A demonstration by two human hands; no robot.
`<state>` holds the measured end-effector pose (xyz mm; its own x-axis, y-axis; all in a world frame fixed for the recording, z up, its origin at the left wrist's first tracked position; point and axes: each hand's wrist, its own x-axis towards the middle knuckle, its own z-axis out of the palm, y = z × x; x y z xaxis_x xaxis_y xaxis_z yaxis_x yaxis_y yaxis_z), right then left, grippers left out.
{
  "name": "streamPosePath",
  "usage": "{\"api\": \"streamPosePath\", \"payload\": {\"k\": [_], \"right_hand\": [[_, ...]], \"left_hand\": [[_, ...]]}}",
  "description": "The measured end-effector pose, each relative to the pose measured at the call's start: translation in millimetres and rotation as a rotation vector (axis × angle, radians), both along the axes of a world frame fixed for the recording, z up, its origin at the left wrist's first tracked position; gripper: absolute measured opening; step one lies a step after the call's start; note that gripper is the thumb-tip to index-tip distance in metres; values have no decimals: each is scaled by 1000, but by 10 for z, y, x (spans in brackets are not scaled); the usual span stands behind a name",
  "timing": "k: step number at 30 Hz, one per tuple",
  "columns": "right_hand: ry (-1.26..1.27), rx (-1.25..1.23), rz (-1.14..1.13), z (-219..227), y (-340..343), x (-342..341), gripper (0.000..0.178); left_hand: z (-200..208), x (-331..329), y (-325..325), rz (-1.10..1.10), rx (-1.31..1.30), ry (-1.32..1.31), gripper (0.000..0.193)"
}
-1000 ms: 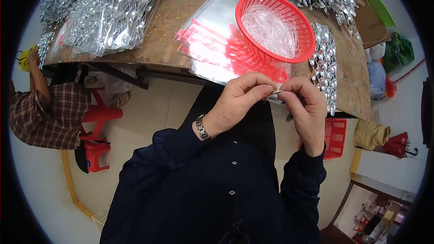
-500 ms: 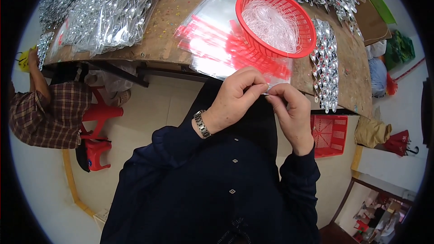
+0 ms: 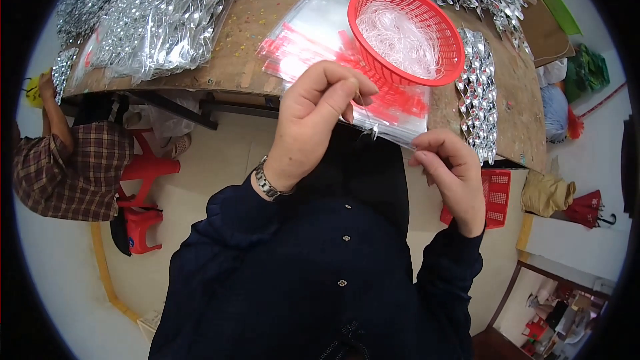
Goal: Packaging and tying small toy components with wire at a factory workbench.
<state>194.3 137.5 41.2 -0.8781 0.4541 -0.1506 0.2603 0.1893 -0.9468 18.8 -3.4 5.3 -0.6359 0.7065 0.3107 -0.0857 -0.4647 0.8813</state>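
The red basket (image 3: pixel 375 59) sits on the bench (image 3: pixel 243 47), full of fine clear strands (image 3: pixel 400 39), and everything else can be placed from it. On its near side, just off the bench edge, a small shiny silver piece (image 3: pixel 374 132) hangs between the person's hands; its exact kind is too small to tell. The left hand (image 3: pixel 312 117), to the near left of the basket, is curled with thumb and finger closed together, apparently on a thin strand that slants down to the piece. The right hand (image 3: pixel 453 173), on the near right of the basket, pinches the ends of clear strands that stretch across from the piece.

Half a second ago the two hands met fingertip to fingertip; now they stand apart, the left one raised nearer the basket. I read this as the strand being drawn out through or around the piece, so the close fingertip work has given way to pulling; whether a knot is made cannot be seen.

Clear plastic bags (image 3: pixel 303 30) with red bands lie under and left of the basket, a row of twisted silver strips (image 3: pixel 479 97) just right of it, and a large silver heap (image 3: pixel 167 20) well to its left.
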Motion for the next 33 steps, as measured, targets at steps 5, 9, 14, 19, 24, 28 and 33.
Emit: {"api": "streamPosePath", "payload": {"k": [5,9,14,19,24,28,33], "right_hand": [[-39,-215,121,90,60,62,9],[95,-399,184,13,55,99,9],[254,-552,231,10,67,109,11],[380,-413,100,56,28,69,12],[362,-162,-47,134,-72,-56,8],[372,124,-124,129,-139,-121,5],[456,340,-119,51,-154,-257,5]], "left_hand": [[126,-101,-15,34,48,-96,13],[111,-128,-7,-19,79,-158,14],[116,-95,23,-66,63,-207,15],[172,-71,57,-65,62,-242,12],[150,-34,97,-145,10,-255,11],[163,58,124,-196,-31,-309,10],[124,102,146,-264,-28,-308,18]]}}
